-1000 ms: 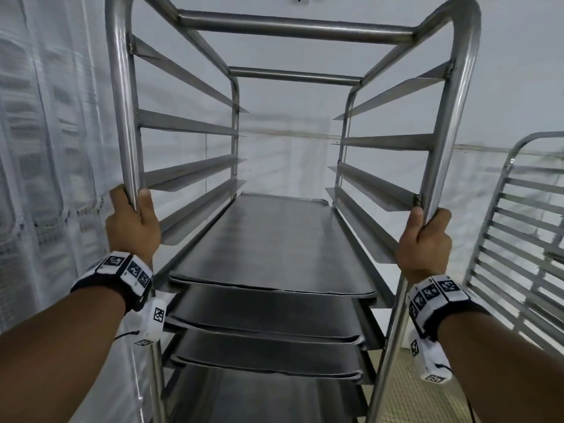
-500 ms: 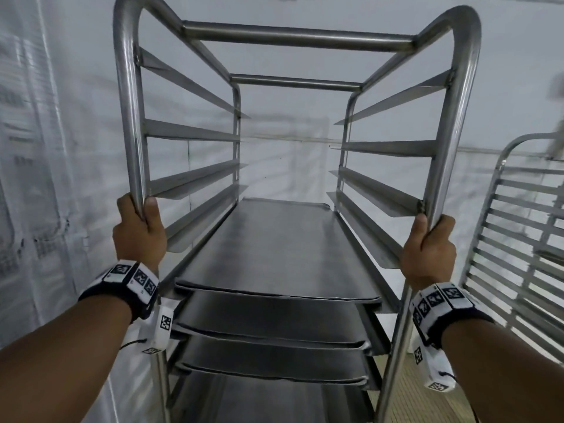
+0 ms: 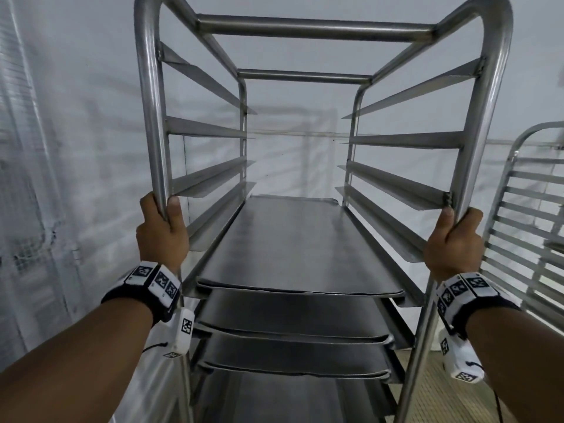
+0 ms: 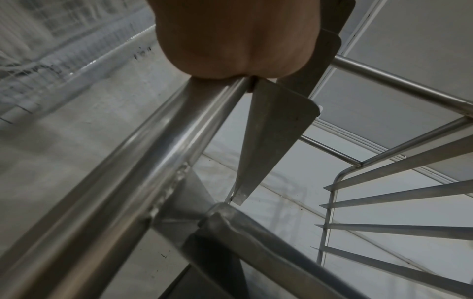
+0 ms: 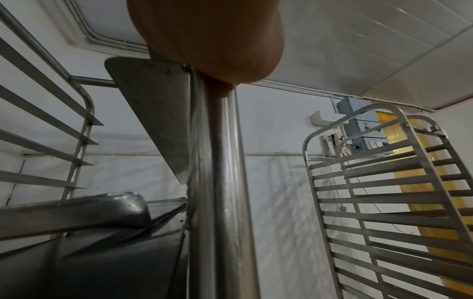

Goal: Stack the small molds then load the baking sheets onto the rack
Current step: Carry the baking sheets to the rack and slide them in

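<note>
Four dark sheets lie in the rack, one on each lower level; the upper runners hold nothing. The left hand is curled around the near left post, the right hand around the near right post, both arms stretched forward. A second rack stands to the right.

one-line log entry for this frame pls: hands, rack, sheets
left hand: grips rack left front post | right hand: grips right front post | baking sheets: loaded on lower rails | upper rails: bare
</note>
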